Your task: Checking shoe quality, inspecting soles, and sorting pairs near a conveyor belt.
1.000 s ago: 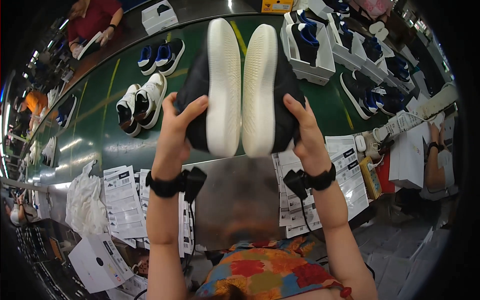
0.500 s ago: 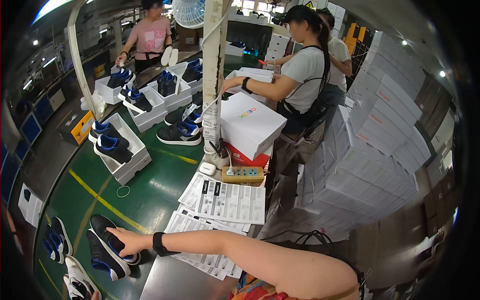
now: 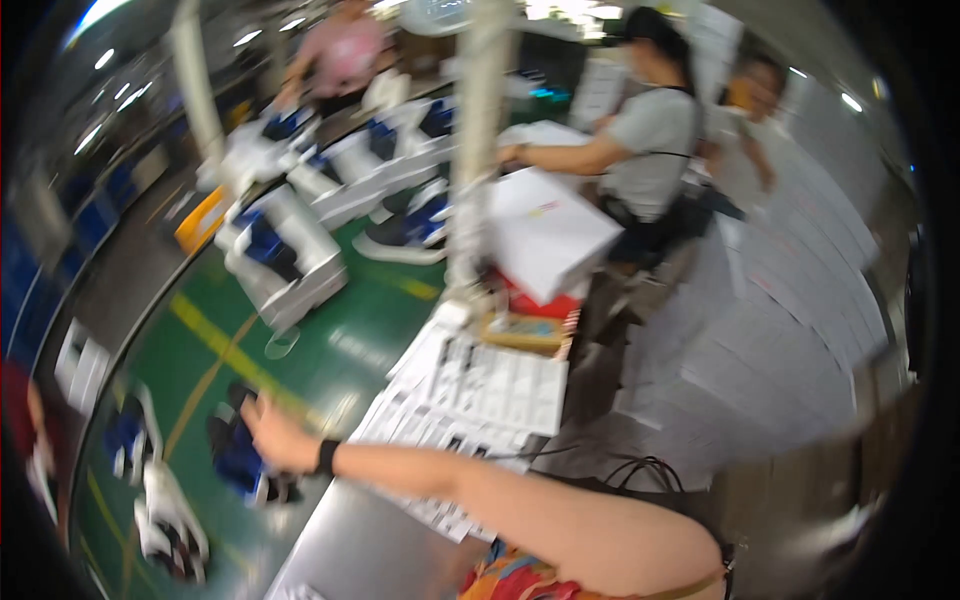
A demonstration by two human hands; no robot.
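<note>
My right hand (image 3: 282, 438) reaches left over the green work surface, a black band on its wrist. It is closed on a pair of dark sneakers (image 3: 236, 458) with blue lining; motion blurs the fingers and the sneakers. Left of that pair lies another dark sneaker pair (image 3: 130, 436) with blue inside and pale soles. A pair of white-and-dark shoes (image 3: 172, 520) lies nearer to me. My left hand does not show.
Printed sheets (image 3: 505, 385) lie beside my forearm, below a post (image 3: 478, 150) and a power strip (image 3: 525, 333). Open shoe boxes (image 3: 310, 285) stand farther off. White boxes (image 3: 760, 330) are stacked at right. Several co-workers stand or sit around, one in a white shirt (image 3: 655, 140).
The whole view has swung, so the scene sits farther right and is blurred. My right hand keeps its hold on the sneakers, which look turned. A co-worker at right now faces this way.
</note>
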